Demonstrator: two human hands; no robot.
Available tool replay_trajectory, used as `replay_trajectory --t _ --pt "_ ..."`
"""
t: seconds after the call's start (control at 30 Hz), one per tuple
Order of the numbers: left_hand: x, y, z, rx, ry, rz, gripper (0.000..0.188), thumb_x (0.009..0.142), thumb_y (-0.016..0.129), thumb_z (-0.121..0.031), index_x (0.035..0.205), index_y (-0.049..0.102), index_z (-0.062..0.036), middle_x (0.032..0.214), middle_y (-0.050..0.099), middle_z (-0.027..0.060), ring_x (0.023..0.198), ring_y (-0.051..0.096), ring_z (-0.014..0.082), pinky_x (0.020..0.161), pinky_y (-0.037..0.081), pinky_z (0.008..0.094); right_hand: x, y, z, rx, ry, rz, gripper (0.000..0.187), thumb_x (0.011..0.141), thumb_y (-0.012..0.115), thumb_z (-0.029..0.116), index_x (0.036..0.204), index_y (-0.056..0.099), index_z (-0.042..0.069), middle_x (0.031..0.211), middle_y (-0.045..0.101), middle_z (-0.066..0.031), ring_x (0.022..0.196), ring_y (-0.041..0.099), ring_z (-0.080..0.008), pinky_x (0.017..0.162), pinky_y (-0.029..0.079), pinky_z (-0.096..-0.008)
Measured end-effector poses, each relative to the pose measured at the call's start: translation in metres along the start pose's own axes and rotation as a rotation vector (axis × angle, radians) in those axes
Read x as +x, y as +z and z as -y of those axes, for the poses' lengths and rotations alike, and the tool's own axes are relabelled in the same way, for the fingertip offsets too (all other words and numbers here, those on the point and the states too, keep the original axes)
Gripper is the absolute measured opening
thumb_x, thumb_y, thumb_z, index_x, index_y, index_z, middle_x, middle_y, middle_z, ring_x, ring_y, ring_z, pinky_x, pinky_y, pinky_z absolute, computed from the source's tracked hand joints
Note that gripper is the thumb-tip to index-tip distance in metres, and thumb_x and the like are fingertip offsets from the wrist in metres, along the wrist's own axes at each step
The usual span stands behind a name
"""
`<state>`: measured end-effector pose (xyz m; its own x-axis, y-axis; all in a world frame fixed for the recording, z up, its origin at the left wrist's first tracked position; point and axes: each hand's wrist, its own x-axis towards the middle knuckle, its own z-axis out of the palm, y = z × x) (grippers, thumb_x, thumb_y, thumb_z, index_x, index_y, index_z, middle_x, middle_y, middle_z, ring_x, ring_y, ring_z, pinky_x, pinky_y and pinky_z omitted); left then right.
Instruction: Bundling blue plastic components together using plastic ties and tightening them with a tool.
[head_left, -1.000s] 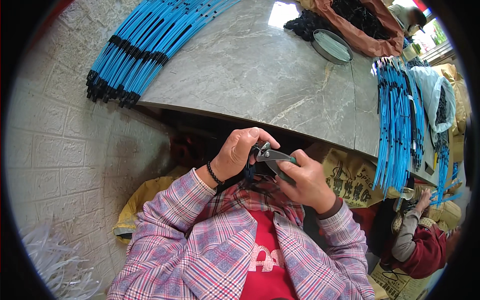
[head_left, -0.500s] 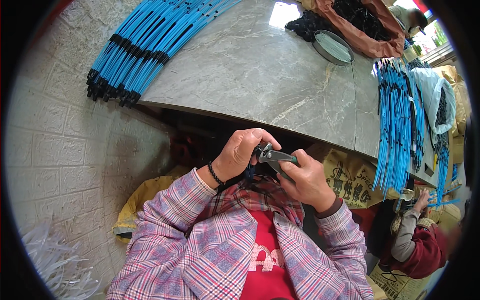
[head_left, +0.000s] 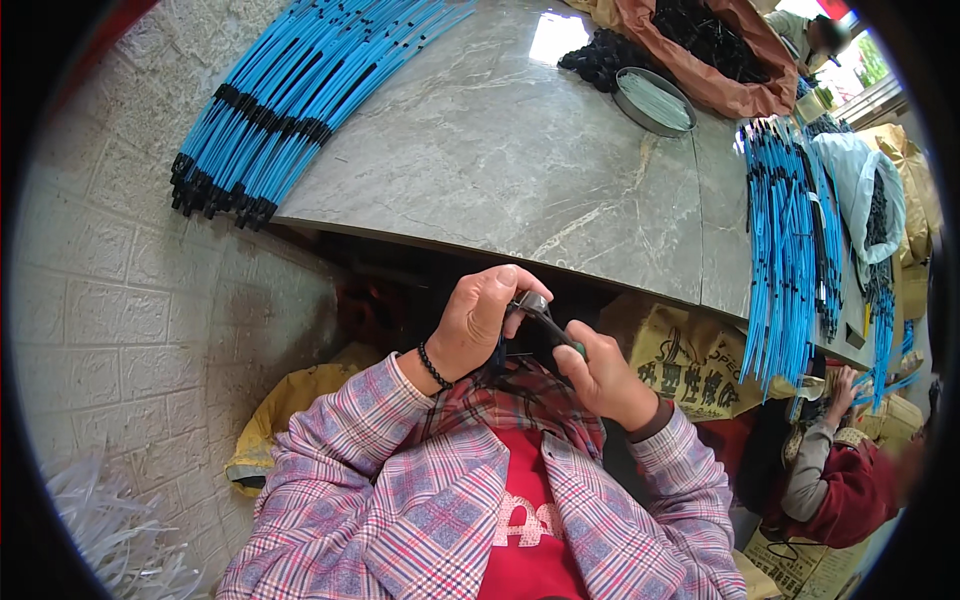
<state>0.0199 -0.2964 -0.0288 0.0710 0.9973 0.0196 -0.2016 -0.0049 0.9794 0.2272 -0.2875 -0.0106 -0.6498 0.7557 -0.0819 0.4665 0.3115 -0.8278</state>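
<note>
Pliers (head_left: 548, 320), clenched in right hand (head_left: 607, 378), have been turned edge-on, apparently re-angled toward black piece (head_left: 514, 308) pinched by left hand (head_left: 470, 322).

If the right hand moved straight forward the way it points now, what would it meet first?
The right hand would probably meet the left hand first: its pliers already reach there in the picture, though depth is unclear.

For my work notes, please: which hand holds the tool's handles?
The right hand, closed around the green-handled pliers; the left hand, with black beaded bracelet, is at their metal head.
</note>
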Motion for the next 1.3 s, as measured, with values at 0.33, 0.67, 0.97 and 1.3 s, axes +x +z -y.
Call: replay_trajectory --t 0.33,0.67,0.97,1.3 --pt "-0.001 -0.001 0.0 0.058 -0.033 0.04 0.057 0.098 0.031 -0.044 0.09 0.067 -0.0005 0.058 0.049 -0.0006 0.057 0.046 0.0066 0.056 0.036 0.0215 0.006 -0.045 0.037 -0.265 0.026 0.128 0.033 0.093 0.056 0.03 0.083 0.046 0.001 0.067 0.054 -0.0205 0.065 0.056 -0.0409 0.054 0.042 -0.045" --pt "0.0 -0.004 0.0 -0.033 -0.008 0.09 0.039 0.096 0.041 -0.031 0.098 0.064 -0.0001 0.062 0.05 -0.0002 0.057 0.047 0.0069 0.058 0.039 0.0211 0.01 -0.04 0.038 -0.268 0.05 0.111 0.033 0.091 0.058 0.032 0.084 0.048 0.001 0.069 0.056 -0.0217 0.067 0.057 -0.0427 0.056 0.043 -0.0475" --pt "-0.012 -0.05 -0.036 -0.128 0.226 -0.02 0.02 0.089 0.06 -0.01 0.077 0.044 -0.0111 0.065 0.049 -0.0008 0.057 0.047 0.0088 0.06 0.043 0.0268 0.034 -0.104 -0.023 -0.838 -0.012 -0.422 0.024 0.083 0.066 0.025 0.086 0.053 0.005 0.088 0.06 -0.0162 0.08 0.059 -0.0368 0.064 0.047 -0.0434" --pt "-0.06 -0.146 -0.141 -1.176 0.7 0.087 0.036 0.091 0.057 -0.043 0.075 0.04 -0.0151 0.061 0.036 -0.0056 0.057 0.039 0.0078 0.07 0.037 0.0282 0.013 -0.084 -0.048 -0.808 -0.332 -0.796 0.029 0.07 0.076 0.014 0.092 0.059 0.005 0.095 0.058 -0.0127 0.09 0.056 -0.032 0.076 0.048 -0.0389"
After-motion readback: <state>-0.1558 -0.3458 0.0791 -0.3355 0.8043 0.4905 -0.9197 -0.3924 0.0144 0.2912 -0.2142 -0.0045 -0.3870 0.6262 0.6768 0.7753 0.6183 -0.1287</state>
